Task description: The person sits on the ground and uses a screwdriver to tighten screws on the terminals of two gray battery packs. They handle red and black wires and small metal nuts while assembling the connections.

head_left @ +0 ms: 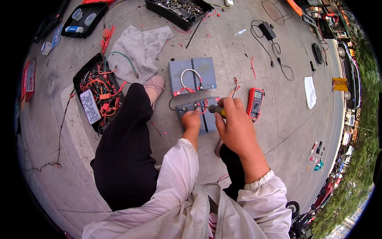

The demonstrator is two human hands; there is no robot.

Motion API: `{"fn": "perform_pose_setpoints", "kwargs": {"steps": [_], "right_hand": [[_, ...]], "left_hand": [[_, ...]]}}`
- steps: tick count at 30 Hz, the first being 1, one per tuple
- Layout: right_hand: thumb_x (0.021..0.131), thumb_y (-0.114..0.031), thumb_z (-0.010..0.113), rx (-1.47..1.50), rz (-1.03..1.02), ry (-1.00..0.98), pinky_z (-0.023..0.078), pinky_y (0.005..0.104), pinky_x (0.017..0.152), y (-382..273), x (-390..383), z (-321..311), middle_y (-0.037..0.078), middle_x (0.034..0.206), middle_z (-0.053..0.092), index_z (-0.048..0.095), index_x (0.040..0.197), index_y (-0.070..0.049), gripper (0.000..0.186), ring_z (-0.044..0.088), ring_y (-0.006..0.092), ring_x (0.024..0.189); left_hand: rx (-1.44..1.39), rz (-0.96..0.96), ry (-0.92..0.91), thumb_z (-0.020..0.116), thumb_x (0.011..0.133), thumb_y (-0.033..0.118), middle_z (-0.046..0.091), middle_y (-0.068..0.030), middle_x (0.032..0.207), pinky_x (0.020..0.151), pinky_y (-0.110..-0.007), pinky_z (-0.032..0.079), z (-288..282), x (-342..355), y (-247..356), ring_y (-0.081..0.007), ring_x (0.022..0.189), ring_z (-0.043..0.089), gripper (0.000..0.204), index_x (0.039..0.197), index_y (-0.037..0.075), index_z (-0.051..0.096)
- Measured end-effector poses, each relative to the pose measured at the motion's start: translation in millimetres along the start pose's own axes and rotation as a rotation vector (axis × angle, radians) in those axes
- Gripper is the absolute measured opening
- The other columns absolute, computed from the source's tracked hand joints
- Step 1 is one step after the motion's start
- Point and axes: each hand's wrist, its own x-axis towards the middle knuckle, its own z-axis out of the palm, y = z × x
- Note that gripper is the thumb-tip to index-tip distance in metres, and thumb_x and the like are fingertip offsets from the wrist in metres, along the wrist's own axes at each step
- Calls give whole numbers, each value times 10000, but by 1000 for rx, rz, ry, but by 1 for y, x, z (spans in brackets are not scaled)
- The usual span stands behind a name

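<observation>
Two grey batteries lie on the ground in front of me. The far battery has a white looped cable on its top, with red-covered ends. My right hand grips a screwdriver with a dark and yellow handle, its shaft pointing left across the near battery. Over that battery's far edge, my left hand has its fingers closed at a terminal; what they pinch is too small to make out. A black cable curves between the two batteries at their left. Beside the right hand lies a red multimeter.
At left a black tray holds red wires and a patterned phone. A grey cloth lies behind it. Farther off are a black bin of small metal parts and a power adapter with its cord.
</observation>
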Motion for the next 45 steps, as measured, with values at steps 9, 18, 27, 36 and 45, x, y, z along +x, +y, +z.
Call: {"fn": "perform_pose_setpoints", "kwargs": {"steps": [9,18,27,36,45], "right_hand": [[863,-249,641,-48,22,-48,521,450,642,-3,-2,-4,189,937,626,503,1036,-18,320,641,374,866],[869,-244,625,-9,70,-89,517,452,654,-4,-2,-7,218,1039,624,503,1056,-1,330,641,376,883],[889,-303,618,23,17,15,513,463,663,-1,-1,-1,212,976,642,514,1091,-10,371,647,390,816],[881,-382,640,-3,55,0,515,464,647,1,-2,-2,188,822,660,522,1086,-16,436,653,397,735],[877,-393,644,-2,45,33,505,460,590,4,0,-4,169,723,647,498,1053,-19,438,649,392,679]], "left_hand": [[-12,8,-13,718,854,291,690,-55,786,675,-310,478,0,-2,-1,-131,712,607,307,859,-15,717],[-19,14,-26,719,853,289,695,-54,795,684,-308,483,0,0,-4,-131,715,611,302,881,-12,724],[17,36,-40,719,854,291,698,-63,820,691,-311,485,-2,4,-9,-136,742,619,320,912,-24,716],[25,55,-21,732,846,279,695,-59,817,694,-314,485,-2,3,-9,-133,734,612,307,899,-23,715],[1,45,-17,727,840,284,695,-77,795,689,-322,493,-1,6,-13,-157,728,632,302,893,-13,721]]}}
